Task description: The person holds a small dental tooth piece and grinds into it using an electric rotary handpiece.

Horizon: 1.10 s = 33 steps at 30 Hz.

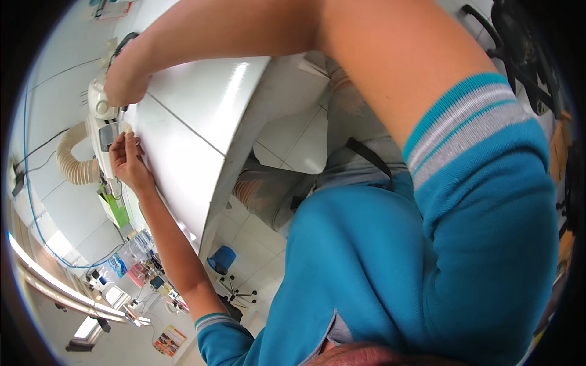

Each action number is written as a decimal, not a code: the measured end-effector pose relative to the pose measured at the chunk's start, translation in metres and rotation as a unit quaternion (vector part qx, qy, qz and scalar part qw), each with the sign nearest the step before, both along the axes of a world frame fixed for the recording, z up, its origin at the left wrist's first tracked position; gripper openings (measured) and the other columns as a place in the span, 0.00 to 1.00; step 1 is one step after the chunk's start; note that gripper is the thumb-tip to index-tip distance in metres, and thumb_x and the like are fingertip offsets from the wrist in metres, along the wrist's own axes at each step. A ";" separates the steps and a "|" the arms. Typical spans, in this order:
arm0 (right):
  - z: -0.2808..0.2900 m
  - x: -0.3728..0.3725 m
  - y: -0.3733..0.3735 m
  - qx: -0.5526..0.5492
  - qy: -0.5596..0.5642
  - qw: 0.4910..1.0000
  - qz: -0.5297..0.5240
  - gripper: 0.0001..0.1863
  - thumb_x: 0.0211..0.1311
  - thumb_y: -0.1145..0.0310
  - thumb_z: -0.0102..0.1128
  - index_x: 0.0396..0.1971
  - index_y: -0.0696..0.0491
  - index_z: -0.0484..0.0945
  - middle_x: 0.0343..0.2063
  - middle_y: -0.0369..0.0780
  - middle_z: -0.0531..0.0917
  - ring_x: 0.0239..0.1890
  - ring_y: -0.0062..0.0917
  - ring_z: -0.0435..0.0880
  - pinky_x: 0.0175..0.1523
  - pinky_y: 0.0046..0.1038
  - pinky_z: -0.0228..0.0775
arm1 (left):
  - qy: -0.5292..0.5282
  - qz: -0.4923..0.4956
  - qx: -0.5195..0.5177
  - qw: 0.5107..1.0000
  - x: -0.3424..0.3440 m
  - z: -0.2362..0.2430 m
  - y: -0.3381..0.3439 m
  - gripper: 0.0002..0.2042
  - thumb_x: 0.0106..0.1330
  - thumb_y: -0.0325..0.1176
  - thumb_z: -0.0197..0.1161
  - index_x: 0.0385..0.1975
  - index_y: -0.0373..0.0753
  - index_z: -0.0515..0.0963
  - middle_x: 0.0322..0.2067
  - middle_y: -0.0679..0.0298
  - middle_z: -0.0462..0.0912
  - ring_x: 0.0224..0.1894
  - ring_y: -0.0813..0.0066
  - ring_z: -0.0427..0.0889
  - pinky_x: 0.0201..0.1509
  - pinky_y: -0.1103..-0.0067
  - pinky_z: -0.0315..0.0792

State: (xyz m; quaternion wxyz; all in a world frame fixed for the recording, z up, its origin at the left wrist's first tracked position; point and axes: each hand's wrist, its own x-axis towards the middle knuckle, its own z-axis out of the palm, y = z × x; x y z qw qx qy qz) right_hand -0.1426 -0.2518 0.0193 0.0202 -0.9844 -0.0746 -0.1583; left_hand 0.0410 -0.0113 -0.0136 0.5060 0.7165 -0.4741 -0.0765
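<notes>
A white machine (93,125) with a round dial and a small grey window (110,135) stands along the far left edge of the white table (183,140). My right hand (127,78) reaches over from the top and bends down at the machine's upper end, by the dial. Its fingers are hidden behind the back of the hand. My left hand (129,163) is palm up beside the grey window, just above the table. Its thumb and fingertips are drawn together; whatever they pinch is too small to make out.
A beige corrugated hose (74,154) curves from the machine's side. Below it are a green box (116,208) and a cluttered bench with clear bottles (141,244). A blue bin (221,260) stands on the tiled floor. Black chairs (516,55) are at the upper right.
</notes>
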 end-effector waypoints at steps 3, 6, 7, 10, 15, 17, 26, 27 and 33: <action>-0.006 0.002 0.000 0.005 -0.005 1.000 -0.023 0.10 0.67 0.70 0.67 0.43 0.56 0.92 0.40 0.49 0.94 0.45 0.49 0.94 0.44 0.51 0.87 | 0.015 -0.036 -0.015 0.999 0.001 -0.005 -0.003 0.07 0.79 0.25 0.72 0.52 0.35 0.85 0.40 0.65 0.91 0.38 0.83 0.85 0.37 0.85 0.72; -0.008 -0.012 0.006 0.038 0.012 0.997 -0.061 0.12 0.66 0.72 0.66 0.47 0.55 0.91 0.43 0.49 0.94 0.49 0.49 0.95 0.49 0.49 0.88 | 0.069 -0.069 -0.027 0.995 -0.011 -0.013 -0.003 0.06 0.79 0.24 0.72 0.51 0.37 0.84 0.41 0.66 0.89 0.38 0.82 0.85 0.38 0.83 0.74; -0.011 -0.015 0.006 0.055 -0.022 0.996 -0.063 0.14 0.65 0.73 0.67 0.50 0.56 0.87 0.41 0.50 0.93 0.48 0.49 0.94 0.48 0.48 0.87 | 0.093 -0.063 -0.028 0.993 -0.012 -0.012 -0.003 0.07 0.78 0.24 0.72 0.52 0.36 0.84 0.41 0.65 0.89 0.38 0.82 0.85 0.38 0.83 0.75; -0.016 -0.022 0.004 0.114 -0.028 0.987 -0.105 0.13 0.66 0.73 0.66 0.49 0.57 0.82 0.39 0.51 0.91 0.43 0.50 0.92 0.45 0.52 0.81 | 0.111 -0.054 -0.015 0.992 -0.029 -0.010 -0.007 0.10 0.77 0.24 0.73 0.54 0.35 0.83 0.43 0.65 0.89 0.40 0.79 0.86 0.39 0.82 0.75; -0.024 -0.019 0.010 0.159 -0.082 0.978 -0.110 0.13 0.79 0.64 0.64 0.53 0.56 0.79 0.37 0.49 0.90 0.43 0.51 0.90 0.49 0.52 0.79 | 0.123 -0.055 0.021 0.991 -0.039 -0.002 -0.004 0.11 0.76 0.25 0.74 0.53 0.37 0.82 0.42 0.68 0.89 0.42 0.83 0.86 0.42 0.83 0.76; -0.017 -0.016 0.020 0.176 -0.026 0.974 -0.137 0.17 0.82 0.57 0.60 0.53 0.57 0.81 0.36 0.50 0.92 0.40 0.50 0.92 0.43 0.52 0.79 | 0.145 -0.070 0.016 0.987 -0.032 -0.006 0.000 0.10 0.76 0.24 0.74 0.52 0.37 0.82 0.44 0.68 0.89 0.44 0.83 0.86 0.44 0.83 0.76; 0.004 -0.020 0.032 0.168 0.072 0.968 -0.170 0.28 0.85 0.45 0.57 0.36 0.56 0.86 0.26 0.47 0.90 0.31 0.49 0.90 0.39 0.50 0.77 | 0.206 -0.087 0.064 0.973 -0.028 0.002 0.002 0.10 0.74 0.21 0.74 0.51 0.35 0.81 0.48 0.65 0.88 0.48 0.83 0.85 0.54 0.81 0.81; 0.005 -0.019 0.033 0.169 0.070 0.969 -0.166 0.27 0.84 0.45 0.58 0.35 0.56 0.86 0.25 0.47 0.89 0.30 0.48 0.89 0.37 0.50 0.76 | 0.214 -0.085 0.058 0.971 -0.029 0.003 0.004 0.10 0.74 0.21 0.74 0.51 0.35 0.81 0.48 0.65 0.88 0.48 0.83 0.85 0.54 0.81 0.81; 0.000 -0.017 0.033 0.153 0.030 0.978 -0.141 0.26 0.84 0.48 0.61 0.31 0.55 0.84 0.21 0.47 0.86 0.26 0.48 0.87 0.33 0.47 0.74 | 0.203 -0.079 0.079 0.973 -0.033 0.007 0.010 0.10 0.74 0.20 0.73 0.50 0.35 0.82 0.47 0.67 0.87 0.48 0.84 0.85 0.54 0.81 0.81</action>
